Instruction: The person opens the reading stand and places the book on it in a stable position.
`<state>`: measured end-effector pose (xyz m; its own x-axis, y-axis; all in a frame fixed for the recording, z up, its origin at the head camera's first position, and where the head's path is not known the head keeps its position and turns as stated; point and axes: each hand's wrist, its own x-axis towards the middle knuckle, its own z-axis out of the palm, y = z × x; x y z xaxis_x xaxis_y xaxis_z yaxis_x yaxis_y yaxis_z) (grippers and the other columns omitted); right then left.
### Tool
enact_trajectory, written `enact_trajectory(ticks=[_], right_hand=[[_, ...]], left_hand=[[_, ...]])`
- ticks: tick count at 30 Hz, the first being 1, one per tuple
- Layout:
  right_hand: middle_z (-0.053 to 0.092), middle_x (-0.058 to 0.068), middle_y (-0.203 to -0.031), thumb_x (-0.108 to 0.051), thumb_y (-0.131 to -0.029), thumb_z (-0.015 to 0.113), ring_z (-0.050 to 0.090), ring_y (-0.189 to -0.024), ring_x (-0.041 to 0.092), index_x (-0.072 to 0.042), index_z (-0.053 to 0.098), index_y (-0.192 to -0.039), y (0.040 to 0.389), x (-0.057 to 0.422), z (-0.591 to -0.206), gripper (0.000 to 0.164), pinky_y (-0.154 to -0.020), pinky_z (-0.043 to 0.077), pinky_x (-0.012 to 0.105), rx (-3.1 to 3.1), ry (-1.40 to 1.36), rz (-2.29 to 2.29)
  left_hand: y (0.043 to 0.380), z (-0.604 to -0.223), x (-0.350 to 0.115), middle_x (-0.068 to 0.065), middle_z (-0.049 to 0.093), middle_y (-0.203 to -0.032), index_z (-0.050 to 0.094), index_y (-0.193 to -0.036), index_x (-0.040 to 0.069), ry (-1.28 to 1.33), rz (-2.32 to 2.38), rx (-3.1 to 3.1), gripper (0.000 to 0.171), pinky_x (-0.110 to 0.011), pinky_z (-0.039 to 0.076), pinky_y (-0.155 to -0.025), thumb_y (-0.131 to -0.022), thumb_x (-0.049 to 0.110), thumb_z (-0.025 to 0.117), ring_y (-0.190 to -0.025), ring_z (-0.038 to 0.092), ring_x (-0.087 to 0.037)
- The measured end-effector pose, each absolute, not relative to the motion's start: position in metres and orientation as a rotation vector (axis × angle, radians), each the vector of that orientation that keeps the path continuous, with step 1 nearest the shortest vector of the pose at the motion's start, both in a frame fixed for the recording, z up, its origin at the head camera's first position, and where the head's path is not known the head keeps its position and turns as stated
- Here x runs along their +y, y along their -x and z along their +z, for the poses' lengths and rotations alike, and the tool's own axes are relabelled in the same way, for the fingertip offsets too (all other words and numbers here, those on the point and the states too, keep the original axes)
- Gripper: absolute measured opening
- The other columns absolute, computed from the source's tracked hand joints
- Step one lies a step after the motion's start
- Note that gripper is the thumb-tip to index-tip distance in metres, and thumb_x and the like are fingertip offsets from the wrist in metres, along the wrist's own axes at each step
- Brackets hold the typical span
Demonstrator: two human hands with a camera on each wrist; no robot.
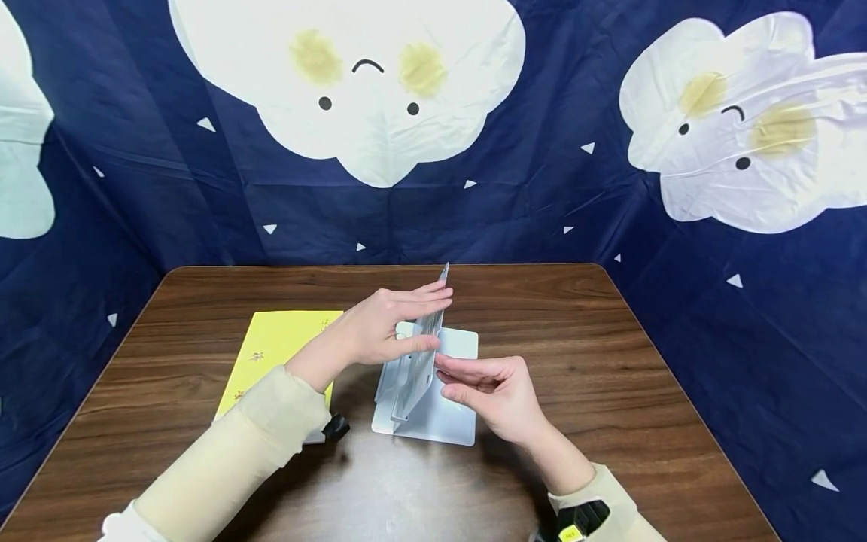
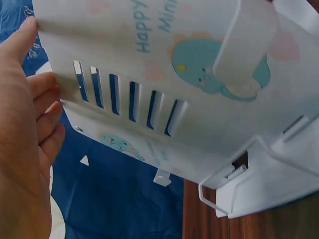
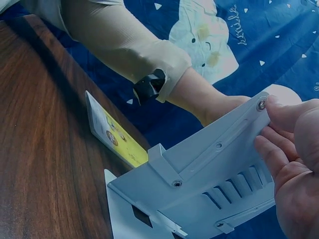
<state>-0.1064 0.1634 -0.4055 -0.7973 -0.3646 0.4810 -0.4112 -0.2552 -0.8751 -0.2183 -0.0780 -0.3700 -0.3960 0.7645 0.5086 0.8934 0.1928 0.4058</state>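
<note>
A white folding book stand (image 1: 424, 354) with a printed dinosaur panel (image 2: 149, 74) stands tilted on its flat base plate (image 1: 447, 425). From the left, my left hand (image 1: 389, 324) touches the upper part of the panel with fairly straight fingers and thumb. The left wrist view has its fingertips along the panel's edge. On the other side, my right hand (image 1: 491, 388) has its fingertips against the back of the panel. In the right wrist view the right thumb (image 3: 289, 110) lies beside a corner rivet, with the bent fingers (image 3: 274, 152) below it.
A yellow book (image 1: 284, 339) lies left of the stand, partly under the left forearm. All of this is on a dark wooden table (image 1: 596, 421), enclosed by a blue cloud-print cloth (image 1: 562, 135). A black strap device (image 1: 584, 518) sits on the right wrist.
</note>
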Motion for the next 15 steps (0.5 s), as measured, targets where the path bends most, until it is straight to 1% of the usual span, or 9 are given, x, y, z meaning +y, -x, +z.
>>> enact_trajectory(ticks=[4, 6, 10, 15], right_hand=[[0.07, 0.031, -0.117, 0.015, -0.087, 0.078, 0.075, -0.107, 0.028, 0.024, 0.066, -0.117, 0.1045, 0.161, -0.4042, 0.033, -0.087, 0.06, 0.042, -1.949, -0.909, 2.237], [0.07, 0.031, -0.116, 0.014, -0.087, 0.079, 0.075, -0.107, 0.027, 0.023, 0.067, -0.117, 0.1039, 0.1598, -0.4038, 0.033, -0.087, 0.061, 0.042, -1.968, -0.878, 2.233], [0.07, 0.032, -0.115, 0.012, -0.088, 0.08, 0.074, -0.107, 0.03, 0.024, 0.067, -0.117, 0.1045, 0.1587, -0.404, 0.034, -0.087, 0.061, 0.042, -1.97, -0.877, 2.236], [0.07, 0.032, -0.117, 0.014, -0.089, 0.077, 0.074, -0.107, 0.033, 0.025, 0.066, -0.118, 0.1072, 0.1601, -0.4054, 0.033, -0.086, 0.061, 0.041, -1.928, -0.959, 2.236]], left_hand=[[0.2193, -0.3703, -0.0753, -0.002, 0.055, -0.154, 0.065, -0.145, 0.004, 1.595, -1.077, -2.228, 0.062, -0.036, 0.045, -0.114, -0.098, 0.042, 0.078, -0.147, 0.046, -0.019], [0.2196, -0.3697, -0.0743, -0.002, 0.057, -0.152, 0.066, -0.143, 0.004, 1.592, -1.109, -2.213, 0.061, -0.036, 0.045, -0.114, -0.096, 0.04, 0.08, -0.146, 0.047, -0.017], [0.2203, -0.369, -0.0733, -0.003, 0.06, -0.148, 0.07, -0.139, 0.004, 1.584, -1.151, -2.184, 0.057, -0.036, 0.045, -0.113, -0.093, 0.035, 0.083, -0.144, 0.049, -0.017], [0.2189, -0.3671, -0.0722, -0.007, 0.063, -0.144, 0.072, -0.134, 0.002, 1.582, -1.197, -2.16, 0.052, -0.038, 0.047, -0.112, -0.091, 0.028, 0.084, -0.142, 0.051, -0.021]])
